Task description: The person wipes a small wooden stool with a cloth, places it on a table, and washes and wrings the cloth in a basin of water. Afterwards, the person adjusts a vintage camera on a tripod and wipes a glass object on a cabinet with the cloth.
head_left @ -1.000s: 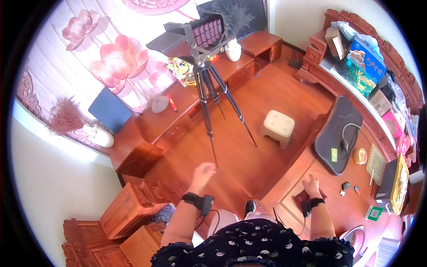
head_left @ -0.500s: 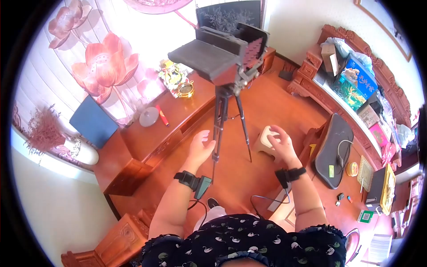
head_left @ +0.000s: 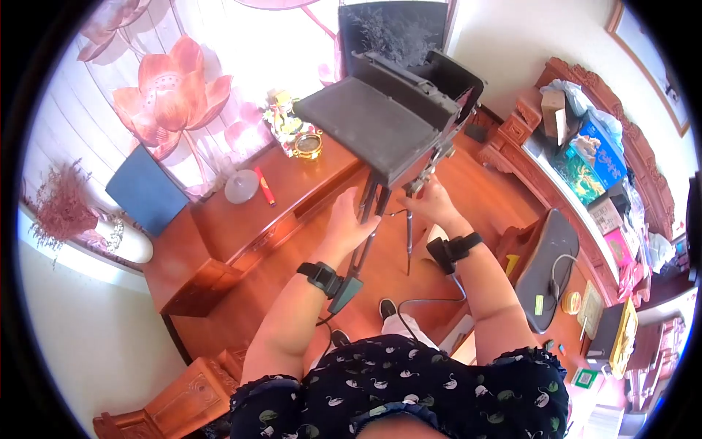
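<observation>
A black hooded rig that looks like a teleprompter [head_left: 373,117] stands on a dark tripod [head_left: 368,208] in front of me. Its flat panel tilts toward me. My left hand [head_left: 351,225] is open beside the tripod's upper leg, thumb and fingers spread; I cannot tell if it touches. My right hand [head_left: 433,203] is at the metal bracket [head_left: 431,167] under the rig's right side, thumb and fingers apart around its lower end. Contact there is partly hidden. Both wrists wear black straps with small devices, a left wrist device [head_left: 344,293] and a right wrist device [head_left: 442,254], with cables.
A low wooden cabinet [head_left: 241,234] runs along the left, bearing a golden ornament [head_left: 307,145] and a glass disc [head_left: 241,186]. Behind my right hand is a pale stool [head_left: 436,235]. At right stand a cluttered desk [head_left: 537,340] and a carved bench with a blue box [head_left: 601,146].
I have stepped closer to the tripod, and the rig looks larger. Both hands have moved up and inward, the left to the tripod leg, the right to the bracket.
</observation>
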The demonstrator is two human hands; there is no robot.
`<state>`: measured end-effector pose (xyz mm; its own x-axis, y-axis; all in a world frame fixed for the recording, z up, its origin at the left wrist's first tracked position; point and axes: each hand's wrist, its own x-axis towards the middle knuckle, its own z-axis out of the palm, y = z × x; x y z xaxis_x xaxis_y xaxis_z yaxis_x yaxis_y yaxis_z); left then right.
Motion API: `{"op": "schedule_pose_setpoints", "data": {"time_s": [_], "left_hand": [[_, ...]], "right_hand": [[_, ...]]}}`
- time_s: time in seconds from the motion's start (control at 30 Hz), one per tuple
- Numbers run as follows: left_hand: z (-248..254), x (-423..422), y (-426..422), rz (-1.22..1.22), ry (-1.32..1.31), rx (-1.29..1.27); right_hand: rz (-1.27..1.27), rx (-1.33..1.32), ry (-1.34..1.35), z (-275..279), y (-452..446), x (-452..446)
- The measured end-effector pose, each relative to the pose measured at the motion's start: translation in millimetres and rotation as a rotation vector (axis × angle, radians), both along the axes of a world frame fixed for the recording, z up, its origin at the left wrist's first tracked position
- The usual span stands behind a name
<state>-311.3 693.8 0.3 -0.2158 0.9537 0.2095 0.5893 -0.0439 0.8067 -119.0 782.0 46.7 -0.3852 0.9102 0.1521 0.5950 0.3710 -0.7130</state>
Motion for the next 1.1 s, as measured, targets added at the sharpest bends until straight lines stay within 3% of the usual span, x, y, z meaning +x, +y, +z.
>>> {"op": "schedule_pose_setpoints", "data": {"time_s": [0.13,0.17,0.27,0.33,0.4,0.43,0.5,0.63,0.8,0.93,1.0,1.1], "left_hand": [[40.0,11.5,2.9,-0.068,-0.017,-0.065],[46.8,18.0,1.0,-0.042,0.052,0.097],[40.6,26.1,6.8,0.011,0.068,0.116],[48.9,30.3,8.6,-0.003,0.078,0.074],[70.0,35.6,8.9,-0.01,-0.019,-0.25],[60.7,35.5,12.7,0.032,0.036,-0.181],[42.2,33.9,21.3,0.036,0.031,-0.054],[47.8,33.3,27.7,0.07,0.039,-0.277],[49.5,32.4,33.6,0.048,0.015,-0.253],[69.2,46.7,26.8,0.085,-0.133,-0.236],[72.9,49.7,24.6,0.08,-0.183,-0.18],[81.9,54.5,23.1,0.082,-0.281,-0.149]], "right_hand": [[0.25,-0.037,0.164,-14.5,33.2,1.5],[0.319,-0.09,0.149,-21.8,43.7,3.1],[0.41,-0.169,0.145,-3.6,47.0,-1.1],[0.591,-0.071,0.239,3.2,54.1,-0.2],[0.652,-0.178,0.191,18.4,52.0,1.0],[0.678,-0.156,0.267,17.8,53.5,-1.2],[0.709,-0.154,0.335,7.9,56.2,-1.2],[0.734,-0.075,0.245,11.7,65.6,-2.6],[0.72,0.068,0.219,8.8,68.2,-5.3],[0.742,0.029,0.306,13.6,69.1,-6.8],[0.828,0.072,0.095,18.2,76.4,-8.9],[0.817,0.103,0.089,13.6,78.9,-12.1]]}}
